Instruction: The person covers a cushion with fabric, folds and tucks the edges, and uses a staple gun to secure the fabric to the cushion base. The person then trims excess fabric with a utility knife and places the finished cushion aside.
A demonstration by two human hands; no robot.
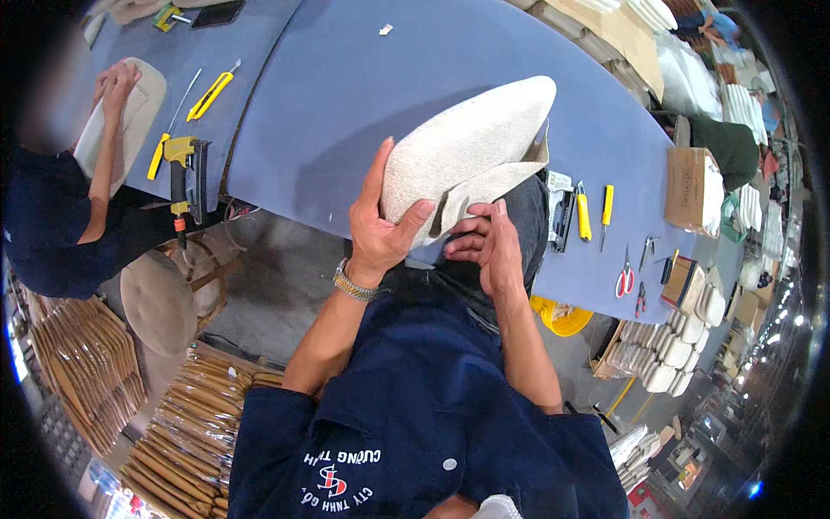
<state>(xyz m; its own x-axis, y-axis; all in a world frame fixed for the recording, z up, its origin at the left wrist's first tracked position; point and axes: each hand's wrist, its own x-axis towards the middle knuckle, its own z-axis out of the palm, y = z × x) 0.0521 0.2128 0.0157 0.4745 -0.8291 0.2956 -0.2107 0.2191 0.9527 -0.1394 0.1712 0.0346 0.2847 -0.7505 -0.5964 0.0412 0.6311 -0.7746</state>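
A beige, fabric-covered chair seat cushion (462,143) is held tilted over the front edge of the blue table. My left hand (380,221) grips its near left end, thumb across the cloth and a finger along the side. Loose fabric (493,186) folds over the cushion's near side, leaving a dark gap under the flap. Just beneath that fold is my right hand (493,251), its fingers loosely bent and apart, the fingertips close to or touching the cloth. Nothing shows in its palm.
On the blue table (346,78), a staple gun (560,212), a yellow cutter (583,216), a yellow-handled screwdriver (608,206) and scissors (624,281) lie to the right. At left, a co-worker's hands (117,86) hold another pad near a second staple gun (192,177). A yellow basket (566,318) stands below.
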